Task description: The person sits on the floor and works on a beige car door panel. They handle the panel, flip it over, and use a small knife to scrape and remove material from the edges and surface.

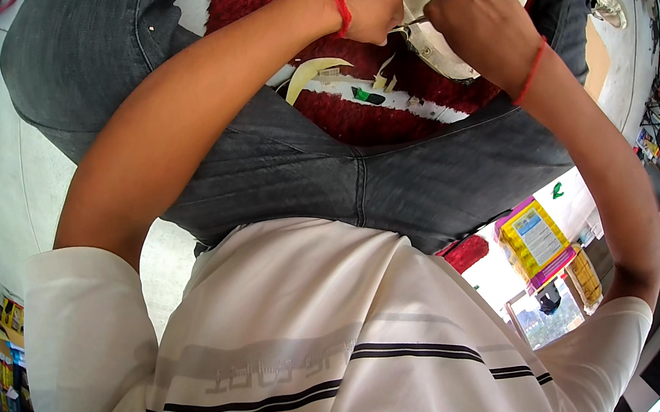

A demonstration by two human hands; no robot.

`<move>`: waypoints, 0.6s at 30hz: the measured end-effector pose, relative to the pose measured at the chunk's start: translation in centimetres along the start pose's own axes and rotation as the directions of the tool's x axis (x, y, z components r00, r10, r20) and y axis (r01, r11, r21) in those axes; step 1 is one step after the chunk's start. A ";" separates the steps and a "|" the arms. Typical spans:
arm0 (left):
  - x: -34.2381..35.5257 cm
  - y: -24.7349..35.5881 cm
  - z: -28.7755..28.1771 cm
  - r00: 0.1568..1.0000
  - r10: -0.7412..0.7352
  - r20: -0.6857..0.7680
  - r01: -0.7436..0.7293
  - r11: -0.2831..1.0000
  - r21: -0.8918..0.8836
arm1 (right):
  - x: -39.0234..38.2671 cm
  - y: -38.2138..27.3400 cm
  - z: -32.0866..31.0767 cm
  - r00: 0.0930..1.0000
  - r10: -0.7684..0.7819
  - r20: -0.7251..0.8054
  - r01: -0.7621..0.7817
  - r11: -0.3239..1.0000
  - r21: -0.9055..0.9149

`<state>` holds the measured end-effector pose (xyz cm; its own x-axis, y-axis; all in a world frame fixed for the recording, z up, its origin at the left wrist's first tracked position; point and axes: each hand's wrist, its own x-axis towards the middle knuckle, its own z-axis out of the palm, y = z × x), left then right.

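A cream-coloured moulded panel (428,50) with worn edges lies at the top of the view, in front of my crossed legs. My left hand (371,2) is closed at the panel's left edge; what its fingers grip is hidden. On the other side, my right hand (483,26) is a fist over the panel. From it a thin dark tool (413,22) points left toward my left fingertips; its handle is covered by the fist. Pale yellowish scraps (311,75), one long and curved, lie below the hands.
A dark red shaggy rug (343,117) lies under the panel, with a small green piece (368,97) among the scraps. My grey jeans (276,180) frame the area. A yellow and purple package (533,239) lies at my right side. Cluttered goods (3,349) line the far left.
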<state>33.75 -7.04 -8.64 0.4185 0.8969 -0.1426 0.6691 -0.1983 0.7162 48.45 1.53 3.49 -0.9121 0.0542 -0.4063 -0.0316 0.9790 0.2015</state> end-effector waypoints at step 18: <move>0.2 0.1 0.2 0.998 -0.055 0.019 0.055 0.998 -0.035 | 0.1 -2.9 -0.6 0.990 0.142 -0.017 -0.140 0.987 0.079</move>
<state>34.02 -6.95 -8.76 0.3930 0.8987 -0.1946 0.6691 -0.1343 0.7310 48.22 -1.39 3.43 -0.9144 0.1891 -0.3580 0.1290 0.9742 0.1851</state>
